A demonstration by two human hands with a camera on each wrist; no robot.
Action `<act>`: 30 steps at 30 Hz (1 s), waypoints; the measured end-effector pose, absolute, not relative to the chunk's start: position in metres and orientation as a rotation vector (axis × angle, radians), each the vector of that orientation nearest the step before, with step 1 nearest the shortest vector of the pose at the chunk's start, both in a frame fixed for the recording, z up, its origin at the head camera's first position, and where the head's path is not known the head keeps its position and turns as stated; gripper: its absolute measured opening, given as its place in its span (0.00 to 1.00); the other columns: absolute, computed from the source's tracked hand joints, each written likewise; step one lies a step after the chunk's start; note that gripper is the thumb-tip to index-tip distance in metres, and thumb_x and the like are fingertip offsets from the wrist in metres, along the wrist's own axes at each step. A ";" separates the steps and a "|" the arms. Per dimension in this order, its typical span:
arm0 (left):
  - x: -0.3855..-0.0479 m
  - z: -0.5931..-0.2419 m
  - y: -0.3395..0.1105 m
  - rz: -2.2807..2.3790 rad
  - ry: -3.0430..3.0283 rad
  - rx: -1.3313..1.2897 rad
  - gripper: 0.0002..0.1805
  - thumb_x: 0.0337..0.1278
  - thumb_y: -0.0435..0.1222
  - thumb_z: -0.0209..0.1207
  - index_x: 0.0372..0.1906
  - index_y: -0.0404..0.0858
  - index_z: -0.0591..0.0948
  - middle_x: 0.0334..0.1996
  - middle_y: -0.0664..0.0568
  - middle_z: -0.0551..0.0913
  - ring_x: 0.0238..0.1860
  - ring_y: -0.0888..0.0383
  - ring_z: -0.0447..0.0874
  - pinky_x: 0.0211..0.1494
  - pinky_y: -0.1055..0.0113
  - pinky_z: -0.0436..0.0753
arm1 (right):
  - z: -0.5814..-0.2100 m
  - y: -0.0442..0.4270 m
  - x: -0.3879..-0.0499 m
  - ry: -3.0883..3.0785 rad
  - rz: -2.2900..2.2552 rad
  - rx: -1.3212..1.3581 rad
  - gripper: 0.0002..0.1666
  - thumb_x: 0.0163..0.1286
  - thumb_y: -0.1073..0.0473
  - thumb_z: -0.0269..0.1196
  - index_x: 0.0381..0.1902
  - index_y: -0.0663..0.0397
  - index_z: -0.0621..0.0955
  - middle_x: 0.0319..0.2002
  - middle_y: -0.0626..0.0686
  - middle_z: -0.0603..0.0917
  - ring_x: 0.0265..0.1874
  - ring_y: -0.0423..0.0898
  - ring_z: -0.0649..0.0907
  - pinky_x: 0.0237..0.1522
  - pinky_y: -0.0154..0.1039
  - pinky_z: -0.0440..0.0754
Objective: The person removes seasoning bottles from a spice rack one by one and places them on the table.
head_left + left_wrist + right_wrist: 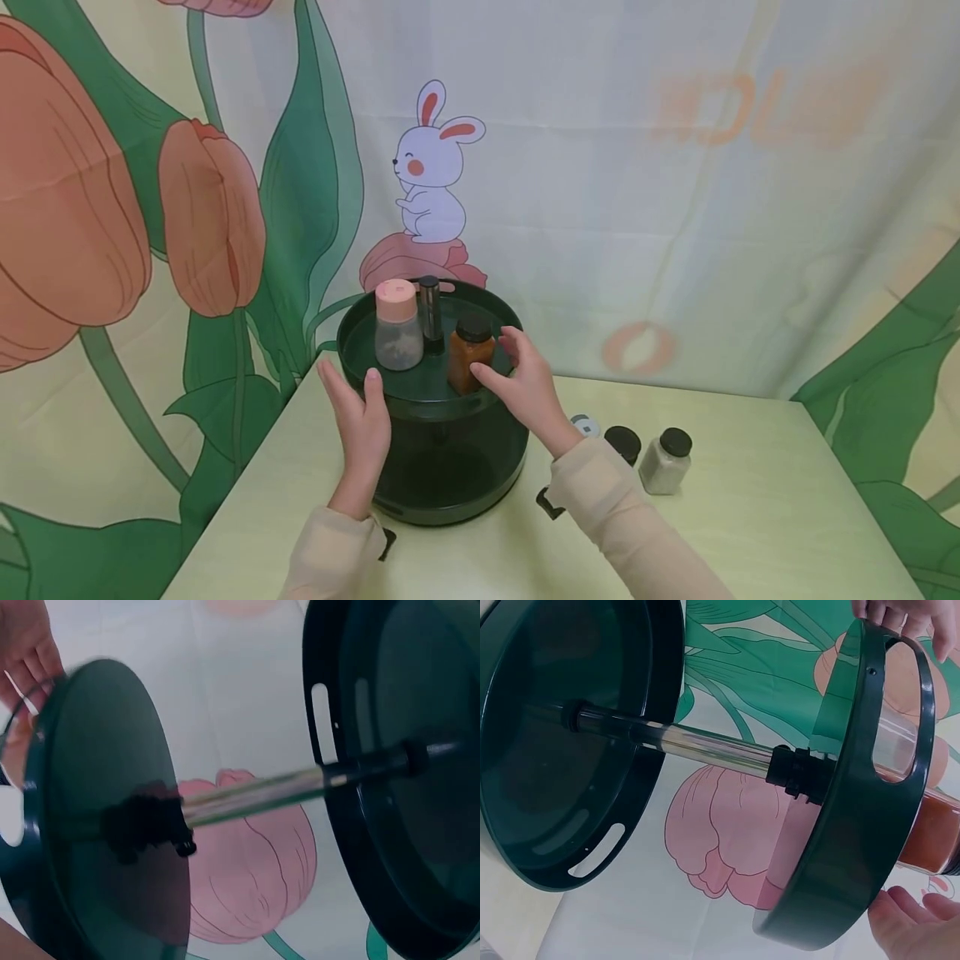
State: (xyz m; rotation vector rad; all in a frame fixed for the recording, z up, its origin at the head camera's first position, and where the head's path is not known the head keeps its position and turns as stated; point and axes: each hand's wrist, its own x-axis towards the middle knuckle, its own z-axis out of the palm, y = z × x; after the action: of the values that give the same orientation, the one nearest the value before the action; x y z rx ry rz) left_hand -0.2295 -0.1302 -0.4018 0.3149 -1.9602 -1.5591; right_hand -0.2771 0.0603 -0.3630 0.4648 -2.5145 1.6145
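Observation:
In the head view my left hand point(363, 429) is beside the left front rim of the upper tray point(420, 408), thumb and fingers extended, holding nothing. At the tray's right side is my right hand point(528, 387), its thumb overlapping an orange-brown jar point(462, 367) with a black lid; contact is unclear. A pink-capped bottle point(399, 342) and a slim dark bottle point(431, 317) stand upright on the same tray. The right wrist view shows my right fingertips by the tray's edge below the jar point(930, 832), with my left hand point(915, 615) at the opposite rim.
Below the upper tray is a wider-looking dark green lower tray point(450, 510), joined by a central post point(705, 746). On the table point(757, 500) to the right stand a pale jar point(664, 467), a black-lidded jar point(623, 444) and a white-topped container point(585, 426). A printed curtain hangs behind.

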 end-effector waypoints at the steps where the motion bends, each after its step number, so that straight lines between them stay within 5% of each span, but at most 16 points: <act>1: -0.233 -0.401 -0.133 -1.549 -1.967 0.320 0.40 0.62 0.48 0.43 0.68 0.37 0.35 0.70 0.47 0.31 0.70 0.54 0.28 0.69 0.52 0.37 | -0.363 0.059 -0.278 -2.518 1.613 0.466 0.40 0.55 0.49 0.63 0.62 0.56 0.61 0.59 0.55 0.69 0.59 0.49 0.69 0.59 0.46 0.67; 30: -0.254 -0.408 -0.149 -1.619 -2.077 0.393 0.33 0.64 0.41 0.37 0.69 0.41 0.37 0.70 0.50 0.37 0.70 0.55 0.34 0.70 0.54 0.41 | -0.364 0.049 -0.289 -2.616 1.467 0.450 0.41 0.54 0.48 0.63 0.62 0.55 0.62 0.55 0.56 0.73 0.53 0.50 0.73 0.53 0.50 0.72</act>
State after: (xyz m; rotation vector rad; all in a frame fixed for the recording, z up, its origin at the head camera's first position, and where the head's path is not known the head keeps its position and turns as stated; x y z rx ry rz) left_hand -0.2539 -0.1486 -0.4075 0.3930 -2.0770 -1.6193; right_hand -0.2887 0.0490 -0.3640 0.4502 -2.6160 1.4671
